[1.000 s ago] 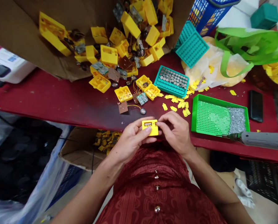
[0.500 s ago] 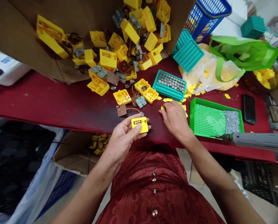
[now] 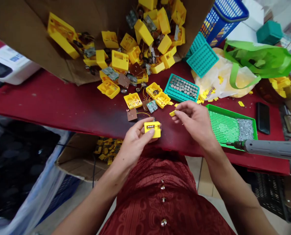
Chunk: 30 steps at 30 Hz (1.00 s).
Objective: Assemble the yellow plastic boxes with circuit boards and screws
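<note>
My left hand (image 3: 137,137) is closed around a small yellow plastic case (image 3: 155,131), its thumb across the front. Silver button cells (image 3: 150,126) show in a slot along the case's upper side. Between the thumb and fingers of my right hand (image 3: 194,119) is a small flat yellow cover (image 3: 172,113), raised a little above the table to the right of the case. Just beyond my left hand lies a brown circuit board (image 3: 132,115) with a yellow wire. Opened yellow cases (image 3: 132,101) with wires rest behind it.
A teal tray (image 3: 168,90) holds rows of button cells. At right are a green tray (image 3: 256,125) with screws, a grey electric screwdriver (image 3: 272,148) and a black phone (image 3: 263,117). A cardboard box (image 3: 69,62) of yellow cases stands behind, near a blue basket (image 3: 229,11).
My right hand has lifted off the pile of yellow covers with one pinched in its fingers. My left hand still holds the case. The whole view has shifted slightly.
</note>
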Tool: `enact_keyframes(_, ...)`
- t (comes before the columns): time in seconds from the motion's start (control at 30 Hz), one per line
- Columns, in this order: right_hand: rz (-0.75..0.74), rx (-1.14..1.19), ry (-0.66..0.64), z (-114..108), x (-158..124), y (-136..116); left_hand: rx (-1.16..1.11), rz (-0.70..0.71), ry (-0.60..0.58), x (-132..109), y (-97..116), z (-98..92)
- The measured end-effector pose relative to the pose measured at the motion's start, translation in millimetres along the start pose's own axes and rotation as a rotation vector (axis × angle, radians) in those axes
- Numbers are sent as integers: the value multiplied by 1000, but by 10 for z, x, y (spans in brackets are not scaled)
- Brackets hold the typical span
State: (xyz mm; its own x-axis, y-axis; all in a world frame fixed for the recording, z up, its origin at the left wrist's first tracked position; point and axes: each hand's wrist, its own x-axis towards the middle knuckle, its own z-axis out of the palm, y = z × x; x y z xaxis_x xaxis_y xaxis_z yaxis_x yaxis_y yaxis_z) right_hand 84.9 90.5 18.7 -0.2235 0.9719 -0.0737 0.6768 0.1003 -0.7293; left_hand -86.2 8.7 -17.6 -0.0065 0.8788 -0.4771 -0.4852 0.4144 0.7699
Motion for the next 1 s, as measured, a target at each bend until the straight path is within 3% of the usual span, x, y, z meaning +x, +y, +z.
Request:
enact_keyframes(0.1,60,519,59,46,-181,-36,40,6,0,10,-10,57)
enact_keyframes(0.2,123,650,18,152,-313,-64,77,29,-23,4,-19,116)
enact_keyframes(0.43,231,573,-43,284,-331,-40,132,87,-69,-17,-80,161)
enact_keyframes(0.67,357,755,-131,292,-322,-46,402,208,-16,-25,-126,133)
enact_keyframes(0.77,342,771,-144,295,-339,-37,464,235,6,-72,-117,136)
enact_keyframes(1.0,219,638,-28,330,-426,-113,477,259,38,-115,-57,171)
